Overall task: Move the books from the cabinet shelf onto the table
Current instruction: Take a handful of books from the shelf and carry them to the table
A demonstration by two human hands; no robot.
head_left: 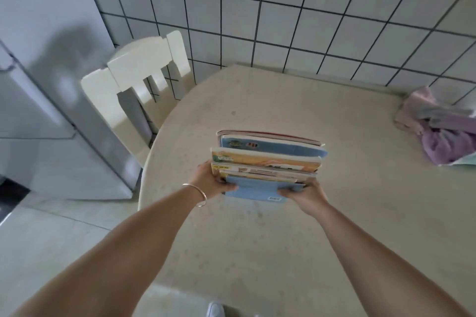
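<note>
The stack of books (268, 165) hangs over the middle of the table (360, 213), long edges running left to right, fanning away from the person. The left hand (210, 179) and right hand (305, 194) clamp its near corners, equally close. Covers are blue, yellow and red-edged, thin and soft. Right of the stack lies a crumpled purple cloth (440, 131); left stands a cream chair (139, 77).

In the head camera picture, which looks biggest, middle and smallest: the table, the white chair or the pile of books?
1. Table, by far the biggest.
2. White chair.
3. Pile of books, held in both hands; it sits nearer the camera than the chair, yet looks smaller.
</note>
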